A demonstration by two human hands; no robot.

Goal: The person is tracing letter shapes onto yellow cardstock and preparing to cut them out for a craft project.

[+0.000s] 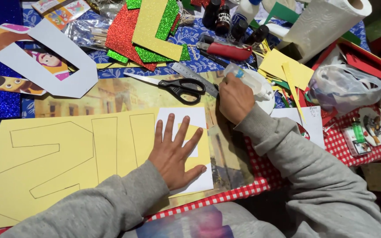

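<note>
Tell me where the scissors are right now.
In the head view, the scissors lie open just above the yellow sheet, between the steel ruler and the left hand, left of the right hand.

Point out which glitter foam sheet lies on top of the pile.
The gold-yellow glitter sheet in the top middle of the table lies uppermost. It overlaps the red glitter sheet to its left, and the green glitter sheets show only around its edges.

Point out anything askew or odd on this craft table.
Nothing is spilled or visibly damaged. The scissors lie open beside a metal ruler. The left hand presses a white template tilted slightly askew on the yellow sheet.
</note>
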